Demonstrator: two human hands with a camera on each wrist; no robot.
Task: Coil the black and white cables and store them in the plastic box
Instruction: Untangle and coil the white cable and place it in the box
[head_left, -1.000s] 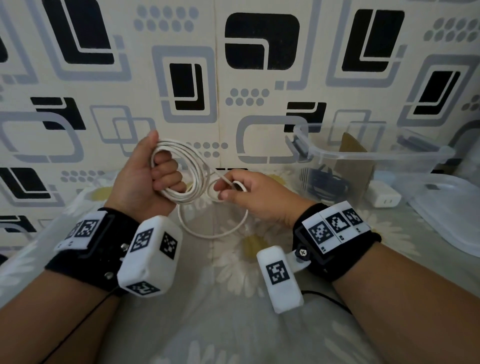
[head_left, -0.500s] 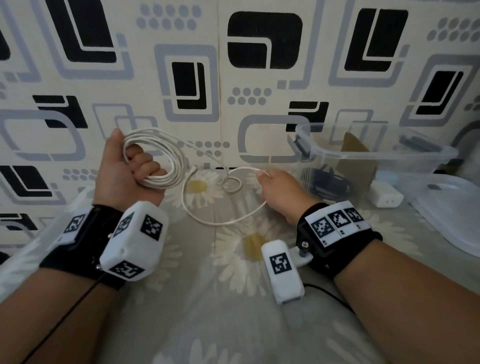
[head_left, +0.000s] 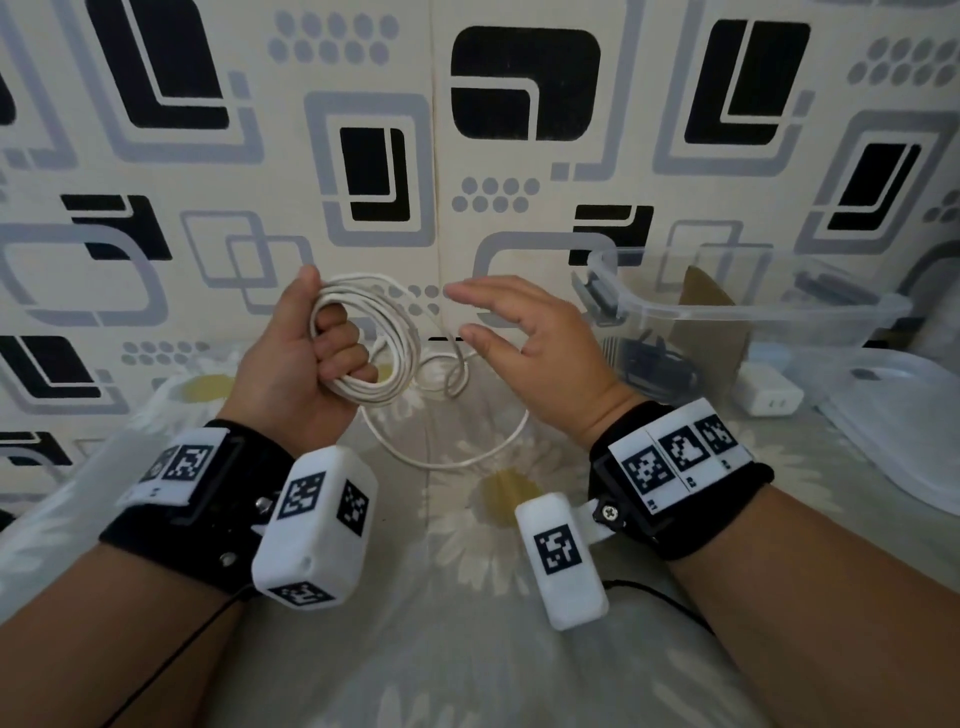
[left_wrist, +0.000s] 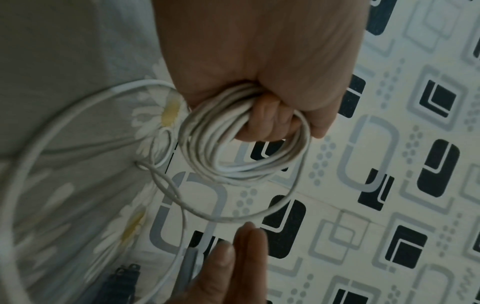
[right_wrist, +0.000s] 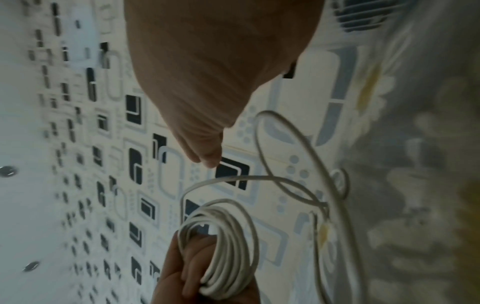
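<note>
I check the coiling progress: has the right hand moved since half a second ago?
Yes. The right hand rose off the bedsheet and went left, away from the box, toward the coil.

Wearing a black strap on each bare forearm, left wristband (head_left: 192, 483) and right wristband (head_left: 691, 499). Carrying white plates with black square-code markers on top. Bearing white marker-coded camera blocks, left block (head_left: 314, 527) bulkier, right block (head_left: 561, 558) slimmer on a bracket with a cross-head screw (head_left: 609, 514). Trailing thin black leads toward the near edge.

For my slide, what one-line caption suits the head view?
Left hand grips the coiled white cable while the open right hand hovers beside it.
</note>
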